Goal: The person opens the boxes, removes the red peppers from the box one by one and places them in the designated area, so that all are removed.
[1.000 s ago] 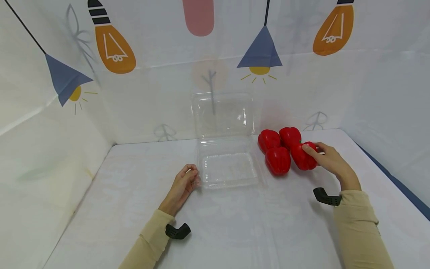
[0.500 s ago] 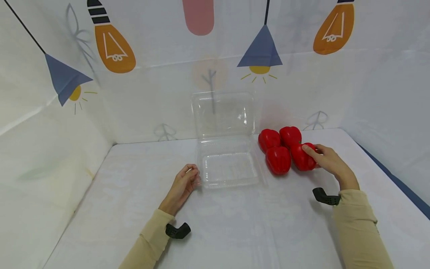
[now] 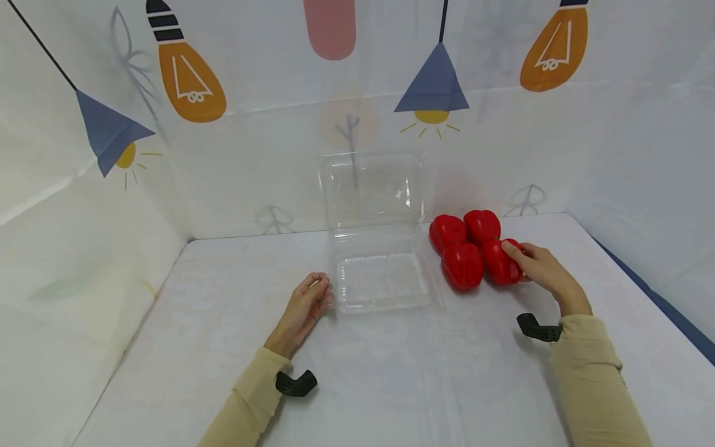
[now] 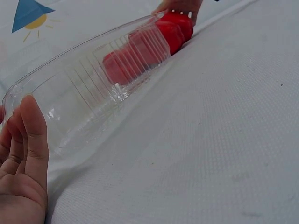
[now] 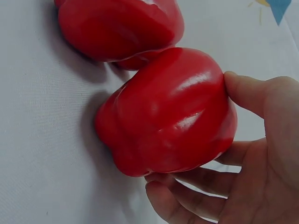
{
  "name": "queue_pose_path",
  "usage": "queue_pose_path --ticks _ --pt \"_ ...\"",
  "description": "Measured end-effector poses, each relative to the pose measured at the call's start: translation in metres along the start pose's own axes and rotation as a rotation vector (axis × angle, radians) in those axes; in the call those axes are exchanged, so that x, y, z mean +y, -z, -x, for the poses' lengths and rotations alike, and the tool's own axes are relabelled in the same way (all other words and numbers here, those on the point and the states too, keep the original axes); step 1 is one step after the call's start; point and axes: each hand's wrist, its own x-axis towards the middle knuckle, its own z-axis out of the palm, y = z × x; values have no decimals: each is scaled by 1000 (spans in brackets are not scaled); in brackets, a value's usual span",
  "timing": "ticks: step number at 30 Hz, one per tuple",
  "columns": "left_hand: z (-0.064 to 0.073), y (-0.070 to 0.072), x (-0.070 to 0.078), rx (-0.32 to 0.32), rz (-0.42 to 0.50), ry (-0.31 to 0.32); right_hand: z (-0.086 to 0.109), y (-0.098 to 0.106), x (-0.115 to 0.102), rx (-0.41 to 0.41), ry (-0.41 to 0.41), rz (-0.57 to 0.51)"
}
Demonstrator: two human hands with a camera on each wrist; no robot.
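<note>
My right hand (image 3: pixel 544 270) grips a red bell pepper (image 3: pixel 499 264) from its right side. In the right wrist view, the thumb lies on one side of this bell pepper (image 5: pixel 173 116) and the other fingers reach around its far side and below. Several more red bell peppers (image 3: pixel 462 267) sit close against it on the left. A clear plastic clamshell box (image 3: pixel 382 304) stands beside them with its lid (image 3: pixel 371 189) raised at the back. My left hand (image 3: pixel 301 310) holds the box's left edge, and its fingertips (image 4: pixel 32 105) overlap the clear wall.
White cloth covers the table (image 3: pixel 391 372), and its back edge meets a printed curtain (image 3: pixel 268 155) with lamps and bulbs. Another curtain hangs along the left side. A black wrist mount (image 3: pixel 296 383) sits on the left sleeve, and a matching one (image 3: pixel 539 328) on the right.
My right hand has shifted slightly left and toward me with the bell pepper. The left hand, the box and the other bell peppers stay in place.
</note>
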Motion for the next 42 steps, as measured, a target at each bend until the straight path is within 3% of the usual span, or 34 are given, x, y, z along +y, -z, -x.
queue_pose_path --ticks 5,15,26,36,42 --pt "0 0 1 6 1 6 -2 -3 2 4 20 -7" --pt "-1 3 0 -38 -26 -46 -7 -7 4 23 37 -19" --pt "-1 4 -2 -46 -12 -58 -5 -7 4 27 17 -12" --pt "-3 0 -1 54 -78 -108 -5 -6 3 115 23 -23" --pt "-5 0 -1 112 -114 -157 -9 -9 1 242 140 -6"
